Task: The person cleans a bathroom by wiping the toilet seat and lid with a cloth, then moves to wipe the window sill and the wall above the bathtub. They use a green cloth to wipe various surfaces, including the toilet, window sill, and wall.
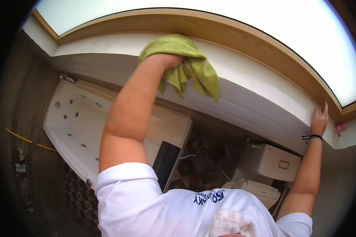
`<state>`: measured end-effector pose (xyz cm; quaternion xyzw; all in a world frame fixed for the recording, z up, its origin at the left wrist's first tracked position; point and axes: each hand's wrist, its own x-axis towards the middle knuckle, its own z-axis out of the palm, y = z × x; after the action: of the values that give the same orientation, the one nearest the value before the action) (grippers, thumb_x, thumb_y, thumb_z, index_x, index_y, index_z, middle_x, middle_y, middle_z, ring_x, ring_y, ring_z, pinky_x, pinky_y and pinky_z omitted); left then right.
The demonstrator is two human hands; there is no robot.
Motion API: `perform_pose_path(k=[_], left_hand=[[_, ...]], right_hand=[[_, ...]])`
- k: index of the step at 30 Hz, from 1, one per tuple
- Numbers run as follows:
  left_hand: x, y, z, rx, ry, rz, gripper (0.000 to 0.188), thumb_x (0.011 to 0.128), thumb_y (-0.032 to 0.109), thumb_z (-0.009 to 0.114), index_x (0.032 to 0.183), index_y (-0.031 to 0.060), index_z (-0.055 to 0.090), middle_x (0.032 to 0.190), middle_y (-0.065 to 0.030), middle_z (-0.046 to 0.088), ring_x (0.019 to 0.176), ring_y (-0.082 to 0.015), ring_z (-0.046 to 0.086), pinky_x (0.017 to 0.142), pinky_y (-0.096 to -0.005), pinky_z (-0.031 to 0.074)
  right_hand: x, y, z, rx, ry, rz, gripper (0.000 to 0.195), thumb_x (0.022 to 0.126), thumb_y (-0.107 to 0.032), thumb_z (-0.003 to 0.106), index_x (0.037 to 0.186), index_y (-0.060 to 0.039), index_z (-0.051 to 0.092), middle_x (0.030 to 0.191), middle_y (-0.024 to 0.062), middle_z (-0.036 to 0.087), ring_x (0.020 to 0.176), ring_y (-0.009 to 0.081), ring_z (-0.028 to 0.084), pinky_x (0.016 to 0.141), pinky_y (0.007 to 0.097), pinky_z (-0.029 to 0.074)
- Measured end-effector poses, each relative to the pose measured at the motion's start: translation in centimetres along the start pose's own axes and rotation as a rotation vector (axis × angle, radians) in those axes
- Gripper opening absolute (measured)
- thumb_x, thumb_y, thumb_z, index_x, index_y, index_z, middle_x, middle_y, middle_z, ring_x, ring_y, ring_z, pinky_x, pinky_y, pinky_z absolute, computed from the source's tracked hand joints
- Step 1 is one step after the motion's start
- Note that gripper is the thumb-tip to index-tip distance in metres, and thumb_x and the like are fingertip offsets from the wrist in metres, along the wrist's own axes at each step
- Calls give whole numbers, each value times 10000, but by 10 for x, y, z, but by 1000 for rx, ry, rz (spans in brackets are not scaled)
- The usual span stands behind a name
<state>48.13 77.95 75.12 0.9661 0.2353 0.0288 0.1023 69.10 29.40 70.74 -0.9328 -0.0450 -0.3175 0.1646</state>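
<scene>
My left hand is on the white window ledge with a green cloth bunched in it. The cloth covers most of the fingers, and its loose folds hang over the front edge of the ledge. At the far right end of the ledge, my right hand rests with its fingers apart, one of them pointing up against the wooden window frame. It holds nothing that shows. A dark bracelet is around that wrist.
Below the ledge lie a white bathtub with jets, a black rectangular object at its edge, and a toilet on the right. Pale cables cross the patterned floor. A small pink object sits in the ledge's right corner. A yellow hose lies left.
</scene>
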Motion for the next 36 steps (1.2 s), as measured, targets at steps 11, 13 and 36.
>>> perform_pose_path(k=[11,13,36], left_hand=[[56,-128,0,-381,42,-268,444,850,378,426,1197,101,454,1195,-79,474,1074,-194,450,887,-326,357],[82,-184,10,-298,73,-271,441,851,377,421,1184,91,472,1174,-88,487,1061,-193,451,878,-327,354],[-241,243,100,-362,-703,135,275,831,267,455,1020,96,560,955,-49,571,859,-174,532,677,-325,437]], right_hand=[[6,12,-2,-33,29,14,575,711,-308,537,1246,-160,386,1122,156,504,1041,301,470,878,370,364],[4,3,-3,-84,13,65,586,704,-342,525,1251,-196,375,1147,144,486,1056,308,456,882,401,359],[-311,16,-156,780,-320,-469,660,656,-226,669,1237,-114,376,1153,167,408,1054,323,419,889,392,361]])
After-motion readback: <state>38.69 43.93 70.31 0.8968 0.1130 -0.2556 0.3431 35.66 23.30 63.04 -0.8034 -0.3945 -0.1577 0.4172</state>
